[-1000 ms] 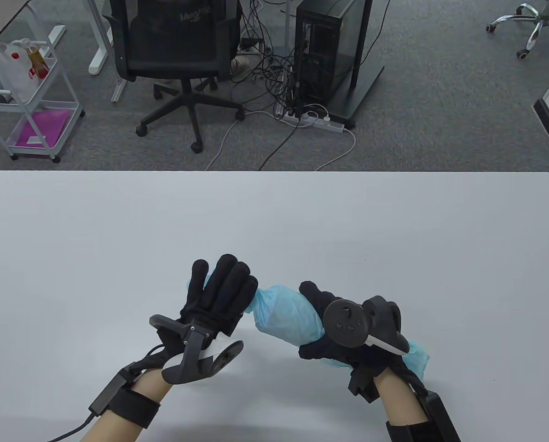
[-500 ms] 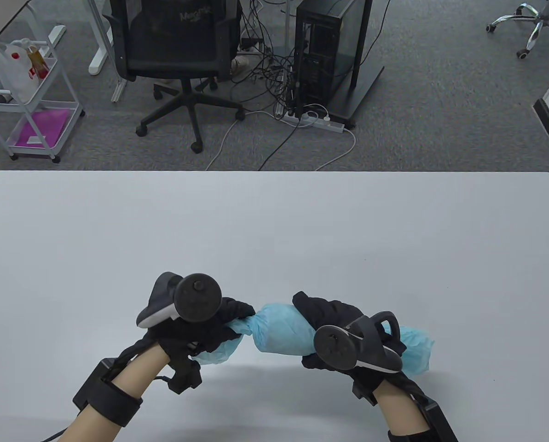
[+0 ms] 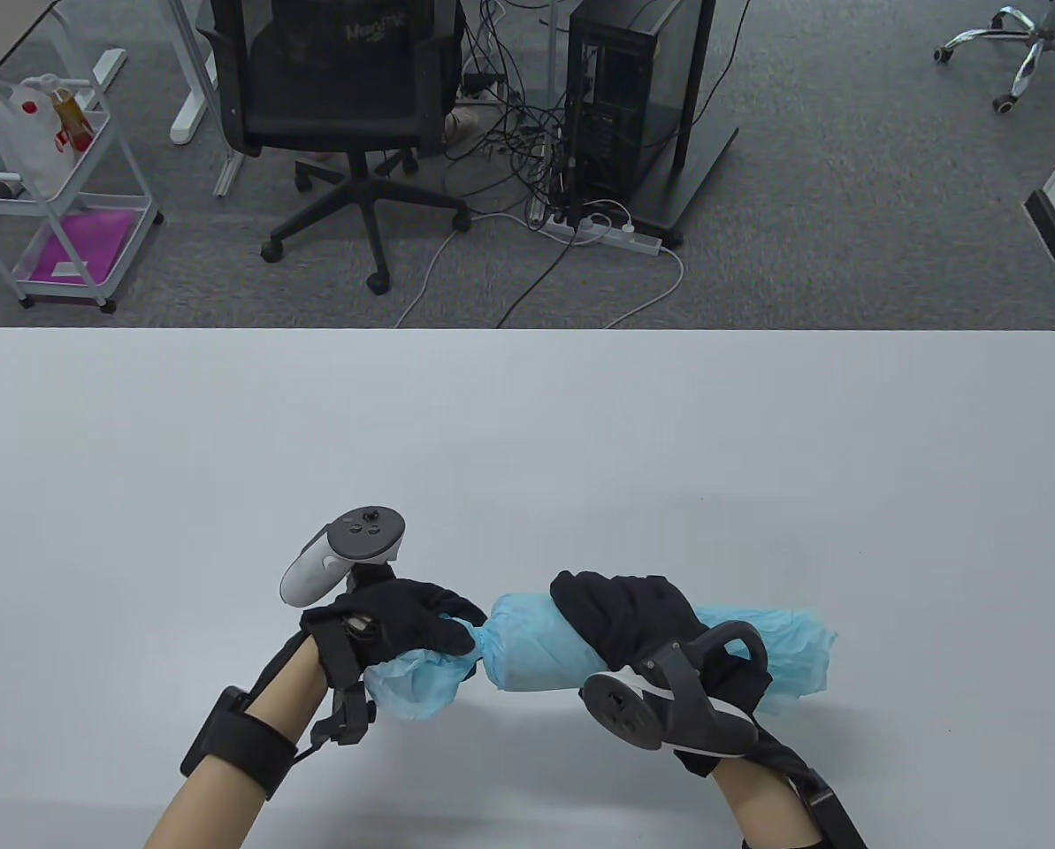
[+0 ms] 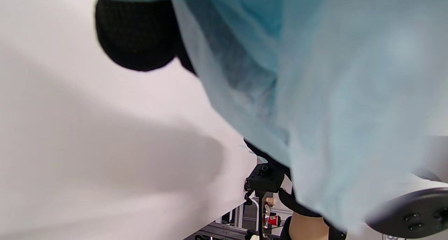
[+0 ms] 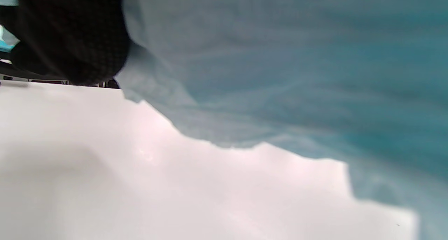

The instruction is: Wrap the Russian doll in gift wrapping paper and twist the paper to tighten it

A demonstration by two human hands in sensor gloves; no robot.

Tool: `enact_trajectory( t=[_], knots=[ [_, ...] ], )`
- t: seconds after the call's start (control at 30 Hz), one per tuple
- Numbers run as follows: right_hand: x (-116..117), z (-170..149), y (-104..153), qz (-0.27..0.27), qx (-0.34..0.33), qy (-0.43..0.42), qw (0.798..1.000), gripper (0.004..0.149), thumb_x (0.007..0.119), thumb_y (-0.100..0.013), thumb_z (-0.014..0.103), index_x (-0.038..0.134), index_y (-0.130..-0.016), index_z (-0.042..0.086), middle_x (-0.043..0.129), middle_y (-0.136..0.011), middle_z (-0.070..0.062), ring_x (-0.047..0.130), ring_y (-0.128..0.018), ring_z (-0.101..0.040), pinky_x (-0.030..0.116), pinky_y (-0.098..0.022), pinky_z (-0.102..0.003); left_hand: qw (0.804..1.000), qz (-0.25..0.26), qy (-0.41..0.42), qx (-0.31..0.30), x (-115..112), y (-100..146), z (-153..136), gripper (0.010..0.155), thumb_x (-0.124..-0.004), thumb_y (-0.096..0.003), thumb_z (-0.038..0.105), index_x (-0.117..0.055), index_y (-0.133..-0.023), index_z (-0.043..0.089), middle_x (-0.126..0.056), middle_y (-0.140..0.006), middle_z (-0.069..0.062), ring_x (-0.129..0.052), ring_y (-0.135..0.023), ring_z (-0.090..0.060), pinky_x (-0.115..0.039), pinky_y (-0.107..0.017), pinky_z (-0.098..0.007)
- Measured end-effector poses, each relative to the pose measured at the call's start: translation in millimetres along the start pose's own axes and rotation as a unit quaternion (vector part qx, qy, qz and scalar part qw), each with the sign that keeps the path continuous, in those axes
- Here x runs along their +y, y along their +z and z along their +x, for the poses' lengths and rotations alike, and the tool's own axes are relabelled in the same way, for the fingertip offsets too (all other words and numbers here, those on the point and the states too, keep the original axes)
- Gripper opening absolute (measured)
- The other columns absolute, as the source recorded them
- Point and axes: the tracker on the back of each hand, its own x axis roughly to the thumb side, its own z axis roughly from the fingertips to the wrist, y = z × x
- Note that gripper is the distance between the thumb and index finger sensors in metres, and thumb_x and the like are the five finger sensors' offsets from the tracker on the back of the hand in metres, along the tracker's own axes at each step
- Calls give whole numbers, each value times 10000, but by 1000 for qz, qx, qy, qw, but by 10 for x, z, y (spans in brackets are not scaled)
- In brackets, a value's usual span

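From where I sat, the job looked well along: the Russian doll was hidden inside the blue gift wrapping paper, a bundle lying roughly 9-to-3 above the near part of the white table. The end at 9 o'clock was already cinched into a tight neck, its loose tail fanning toward 7. The end at 3 o'clock flared open, so I judged that twist remained. My left hand pinched the twisted neck, fingers curled round it, just at the bundle's 9 o'clock. My right hand wrapped over the bundle's middle, gripping it.
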Motion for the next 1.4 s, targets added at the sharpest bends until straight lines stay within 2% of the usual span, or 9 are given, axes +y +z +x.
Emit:
enact_trajectory(
  t=[0.6, 0.7, 0.83, 0.93, 1.0, 1.1, 1.17, 1.3, 1.4],
  knots=[
    [89, 92, 5, -6, 2, 52, 999, 1104, 939, -256, 588, 258, -1072, 289, 622, -1104, 32, 849, -942, -198, 708, -728, -554, 997, 56, 52, -20, -106, -32, -231, 498, -681, -442, 599, -846, -734, 231, -966, -529, 32, -971, -251, -35, -869, -456, -283],
    [136, 47, -31, 9, 13, 14, 1000, 1092, 935, -245, 596, 296, -1070, 276, 646, -1091, 22, 871, -918, -201, 727, -707, -550, 993, 104, 53, -12, -71, 38, -222, 508, -733, -422, 614, -842, -767, 257, -962, -645, 14, -1022, -386, -115, -841, -533, -354],
    [193, -25, -72, 36, 23, -25, 999, 1099, 925, -234, 614, 306, -1073, 265, 671, -1077, 16, 895, -893, -196, 751, -684, -543, 977, 211, -43, -7, 9, 234, -60, 636, -712, -420, 653, -656, -966, 332, -766, -1000, 39, -927, -813, -215, -728, -688, -436],
    [242, -130, -96, 51, 46, -43, 997, 1099, 919, -231, 624, 317, -1074, 255, 686, -1068, 12, 910, -878, -195, 768, -667, -538, 937, 331, -90, -59, 80, 502, 170, 643, -705, -431, 635, -580, -1014, 396, -607, -1128, 82, -717, -1035, -256, -589, -788, -470],
    [272, -204, -101, 58, 61, -57, 995, 1101, 917, -230, 628, 321, -1075, 248, 692, -1064, 8, 914, -872, -198, 772, -659, -538, 915, 375, -104, -108, 70, 664, 314, 623, -714, -456, 585, -554, -1028, 396, -483, -1179, 96, -532, -1129, -263, -424, -854, -494],
    [304, -316, -118, 67, 87, -81, 991, 1101, 913, -231, 634, 326, -1076, 240, 699, -1060, -1, 925, -856, -201, 779, -649, -538, 859, 441, -182, -187, -70, 865, 517, 584, -700, -464, 564, -572, -1011, 404, -480, -1177, 140, -478, -1155, -226, -355, -881, -480],
    [314, -372, -141, 75, 102, -98, 987, 1101, 911, -231, 637, 334, -1076, 230, 708, -1053, -10, 931, -848, -205, 786, -635, -537, 815, 452, -280, -231, -299, 916, 623, 577, -698, -459, 554, -564, -1001, 408, -463, -1170, 158, -452, -1158, -202, -327, -891, -458],
    [288, -411, -184, 83, 108, -126, 983, 1103, 899, -230, 653, 345, -1077, 217, 725, -1042, -19, 949, -827, -202, 805, -612, -530, 757, 419, -441, -236, -743, 790, 665, 637, -723, -406, 559, -543, -1000, 417, -422, -1173, 181, -414, -1171, -170, -314, -896, -436],
    [226, -413, -200, 79, 101, -174, 976, 1101, 897, -227, 658, 358, -1076, 208, 739, -1031, -27, 958, -815, -205, 815, -595, -530, 663, 421, -600, -152, -963, 623, 577, 746, -714, -375, 603, -386, -1029, 458, -260, -1191, 220, -288, -1200, -124, -264, -907, -423]
  ],
)
